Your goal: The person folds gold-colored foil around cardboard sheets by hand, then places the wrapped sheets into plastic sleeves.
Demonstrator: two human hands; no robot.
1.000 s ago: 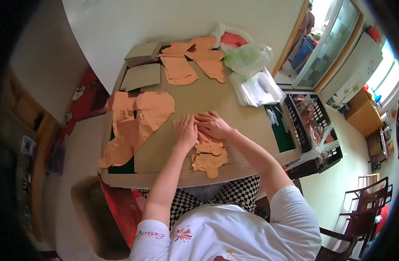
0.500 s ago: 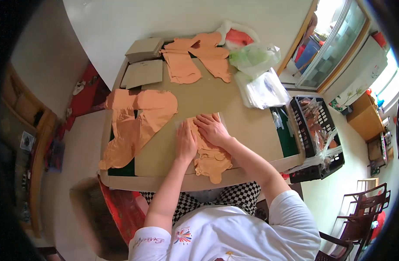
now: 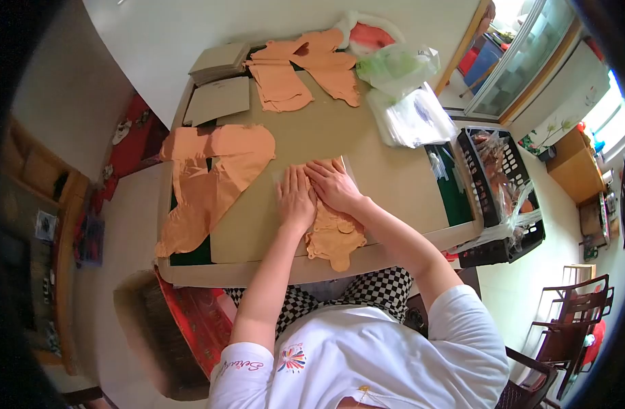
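A folded, wrinkled orange sheet (image 3: 329, 235), which looks like a deflated foil balloon, lies in front of me near the table's front edge. Its lower end has a rounded tab. My left hand (image 3: 296, 201) rests flat on the sheet's left side, fingers together and pointing away from me. My right hand (image 3: 334, 186) lies flat across its upper part, fingers stretched and angled to the left, close beside the left fingers. A clear plastic edge (image 3: 350, 174) shows around the sheet's top and right side; how far it reaches under the sheet is hidden.
Several larger orange sheets (image 3: 224, 170) lie at the left and back. Grey-brown card squares (image 3: 220, 100) are stacked at the back left. Clear plastic bags (image 3: 414, 119) sit at the back right. A black crate (image 3: 493, 180) with wrapped items stands beside the table's right edge.
My left hand has shifted slightly inward over the sheet, its fingers now nearer my right hand. The right hand stays pressed flat in about the same place. The whole view has tilted a little.
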